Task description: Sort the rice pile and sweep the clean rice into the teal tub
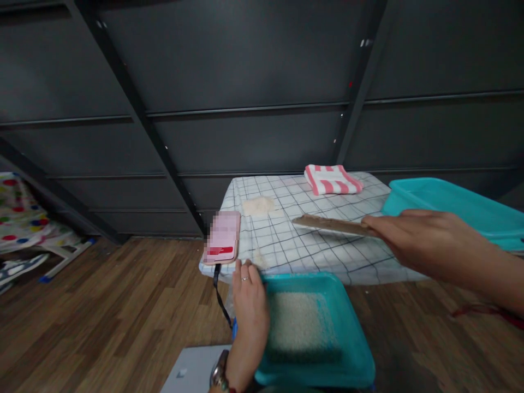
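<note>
My right hand [417, 234] grips one end of a thin, flat brown piece [331, 224] with a pale underside, like cardboard or thin board. It is held out to the left over the checked cloth [295, 248]. At the front edge of the table, my left hand [249, 297] has its fingers stretched out beside a small patch of pale grains [259, 259]. Its wrist is by the left rim of a teal tray [356, 338]. Inside that tray lies a layer of whitish, rice-like grains [301, 322]. A larger pale patch of grains [259, 206] lies farther back on the cloth.
A pink phone [223, 234] with a black strap [221, 300] lies at the table's left edge. At the back is a folded pink-and-white towel [332, 180]. A second teal tub [450, 207] stands at the right. A grey panelled wall [254, 142] rises behind the table.
</note>
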### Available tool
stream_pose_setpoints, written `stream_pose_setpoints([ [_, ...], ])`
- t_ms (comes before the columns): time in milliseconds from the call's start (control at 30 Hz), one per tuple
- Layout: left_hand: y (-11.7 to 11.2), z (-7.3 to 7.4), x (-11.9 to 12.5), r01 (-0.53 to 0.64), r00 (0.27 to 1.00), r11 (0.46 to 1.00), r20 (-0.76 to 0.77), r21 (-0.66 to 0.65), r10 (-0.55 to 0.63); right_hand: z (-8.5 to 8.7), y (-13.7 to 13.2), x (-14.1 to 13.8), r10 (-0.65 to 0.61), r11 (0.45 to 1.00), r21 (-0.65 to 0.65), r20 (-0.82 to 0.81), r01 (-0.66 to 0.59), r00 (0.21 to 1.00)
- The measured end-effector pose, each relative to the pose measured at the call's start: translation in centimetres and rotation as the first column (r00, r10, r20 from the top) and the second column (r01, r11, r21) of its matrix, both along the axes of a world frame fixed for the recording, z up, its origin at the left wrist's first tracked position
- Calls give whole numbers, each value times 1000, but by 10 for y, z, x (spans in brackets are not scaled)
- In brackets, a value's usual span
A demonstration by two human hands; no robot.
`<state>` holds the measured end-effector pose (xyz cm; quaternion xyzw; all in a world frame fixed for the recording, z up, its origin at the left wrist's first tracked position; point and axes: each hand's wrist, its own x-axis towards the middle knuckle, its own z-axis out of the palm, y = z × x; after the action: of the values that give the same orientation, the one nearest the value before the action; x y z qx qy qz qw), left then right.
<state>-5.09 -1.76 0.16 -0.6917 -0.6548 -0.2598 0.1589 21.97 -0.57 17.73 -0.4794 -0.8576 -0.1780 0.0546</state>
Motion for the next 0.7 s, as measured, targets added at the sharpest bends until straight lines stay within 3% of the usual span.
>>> stream_pose_setpoints([
  [100, 0, 1, 1, 10, 1000, 1000, 21, -3, -10, -8, 28, -7, -57, 986, 167, 183, 26, 981],
  [133, -1, 1, 1, 10, 1000, 1000, 26, -5, -10, -15, 38, -10, -53, 987, 162, 214, 18, 975],
  [200, 0, 2, 1, 8, 999, 1000, 31, -12, -7, -36, 56, -17, -10, 995, 101, 219, -12, 976],
  [267, 0, 1, 1, 4, 999, 1000, 33, -13, -4, -60, 68, -20, 96, 995, -52, 174, -88, 980],
  [400, 0, 1, 1, 12, 999, 1000, 32, -2, -12, -96, 65, -10, 181, 955, -234, -30, -183, 983],
  [500, 0, 2, 1, 16, 999, 1000, 29, 1, -16, -104, 52, 4, 195, 909, -343, -151, -237, 969],
  [700, 1, 0, 1, 27, 1000, 999, 10, 22, -27, -109, 48, -2, 196, 877, -416, -150, -241, 969],
])
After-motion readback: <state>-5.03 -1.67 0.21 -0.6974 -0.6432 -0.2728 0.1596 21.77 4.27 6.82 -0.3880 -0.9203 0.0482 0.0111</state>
